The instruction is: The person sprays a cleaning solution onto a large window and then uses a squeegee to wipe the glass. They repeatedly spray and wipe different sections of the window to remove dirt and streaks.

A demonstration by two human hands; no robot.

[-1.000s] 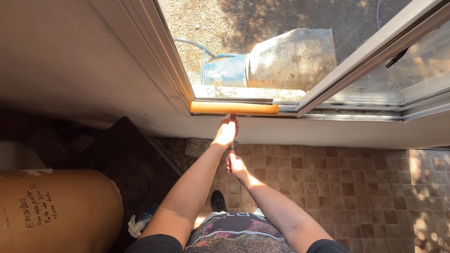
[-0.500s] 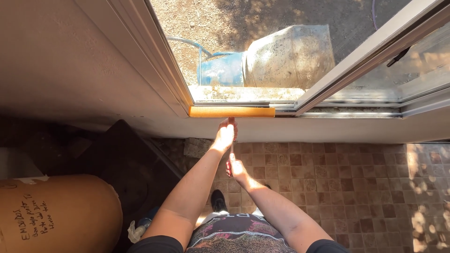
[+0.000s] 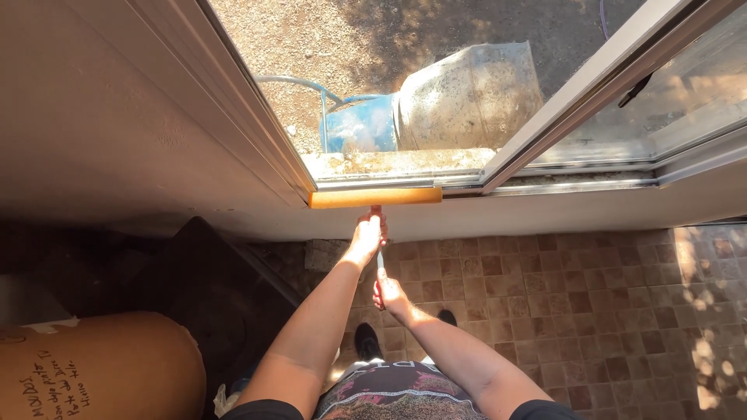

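A window-cleaning tool with a long orange sponge head (image 3: 375, 197) lies against the bottom track of an open sliding window (image 3: 405, 180). Its thin pole (image 3: 380, 260) runs down toward me. My left hand (image 3: 368, 236) grips the pole just under the sponge head. My right hand (image 3: 388, 293) holds the pole lower down, closer to my body. Both arms reach forward over a brown tiled floor (image 3: 545, 295).
A brown cardboard drum with handwriting (image 3: 93, 365) stands at the lower left, beside a dark object (image 3: 210, 280). The sliding glass panel (image 3: 661, 101) is at the right. Outside sit a blue and grey cement mixer (image 3: 443, 101) and gravel ground.
The sponge head and both hands have shifted a little to the left along the window track, and the view has tilted slightly.
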